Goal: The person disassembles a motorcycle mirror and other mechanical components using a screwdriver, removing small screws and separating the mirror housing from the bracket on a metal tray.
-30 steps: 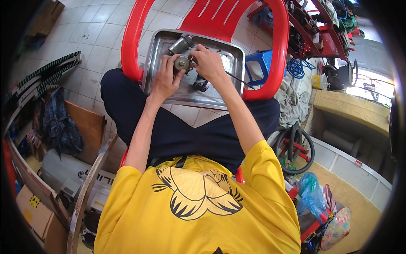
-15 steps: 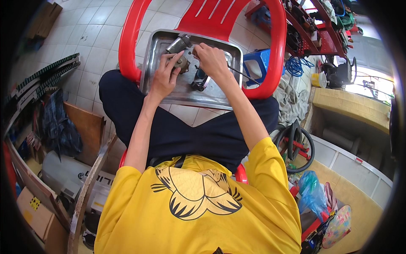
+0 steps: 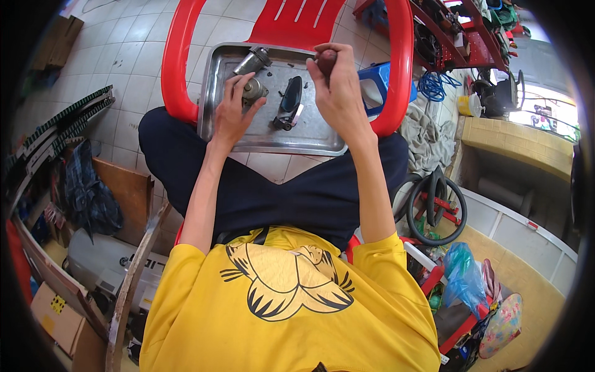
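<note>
A shallow steel tray (image 3: 248, 146) sits in front of my knees. In it, my left hand (image 3: 230, 116) curls its fingers and thumb around a round, dull metal housing (image 3: 253, 91). A silvery metal cylinder (image 3: 253, 60) lies just beyond those fingers. My right hand (image 3: 339, 87), raised over the tray's right side, is closed on a screwdriver with a dark red handle (image 3: 326, 61); its shaft is hidden. Between the hands lie a dark oval part (image 3: 292, 93) and a small black-and-silver piece (image 3: 287, 120). Several tiny dark bits, too small to name, are scattered about the tray.
A red plastic chair (image 3: 396, 68) surrounds the tray with its back and arms. A blue stool (image 3: 378, 84) stands to its right, near coiled blue hose (image 3: 437, 85) and a grey cloth (image 3: 424, 146). Wooden boards (image 3: 124, 186) stand at my left.
My right hand has drawn back and right, away from the round housing, and the dark red handle now shows in it. The thin shaft that stuck out beneath my wrist is out of sight.
</note>
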{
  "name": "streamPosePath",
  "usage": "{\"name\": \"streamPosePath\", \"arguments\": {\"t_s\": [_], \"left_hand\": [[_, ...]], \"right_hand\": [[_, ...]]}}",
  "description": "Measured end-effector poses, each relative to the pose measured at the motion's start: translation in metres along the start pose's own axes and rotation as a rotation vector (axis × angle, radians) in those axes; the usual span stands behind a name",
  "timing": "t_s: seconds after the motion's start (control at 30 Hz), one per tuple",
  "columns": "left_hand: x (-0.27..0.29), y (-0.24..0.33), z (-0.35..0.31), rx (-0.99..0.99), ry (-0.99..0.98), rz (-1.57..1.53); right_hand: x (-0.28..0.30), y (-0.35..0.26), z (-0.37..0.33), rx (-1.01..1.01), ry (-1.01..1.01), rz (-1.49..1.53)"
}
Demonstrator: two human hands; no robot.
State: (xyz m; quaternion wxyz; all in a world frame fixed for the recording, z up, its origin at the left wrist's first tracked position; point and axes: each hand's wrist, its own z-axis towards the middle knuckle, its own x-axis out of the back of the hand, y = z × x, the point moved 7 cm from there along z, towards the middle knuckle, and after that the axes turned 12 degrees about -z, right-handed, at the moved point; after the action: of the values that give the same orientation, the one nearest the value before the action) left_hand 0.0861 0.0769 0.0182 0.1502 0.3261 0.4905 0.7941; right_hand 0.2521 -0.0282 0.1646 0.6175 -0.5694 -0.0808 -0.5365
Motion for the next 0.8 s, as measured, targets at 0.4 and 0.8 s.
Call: {"name": "streamPosePath", "arguments": {"t_s": [0.4,0.8], "left_hand": [[0.006,-0.004,-0.008,-0.069,-0.083,-0.107],[0.016,0.003,-0.001,-0.095,-0.123,-0.001]], "right_hand": [[0.032,0.003,-0.044,-0.108,0.147,-0.21],[0.006,0.018,-0.074,-0.117,0.172,0.171]]}}
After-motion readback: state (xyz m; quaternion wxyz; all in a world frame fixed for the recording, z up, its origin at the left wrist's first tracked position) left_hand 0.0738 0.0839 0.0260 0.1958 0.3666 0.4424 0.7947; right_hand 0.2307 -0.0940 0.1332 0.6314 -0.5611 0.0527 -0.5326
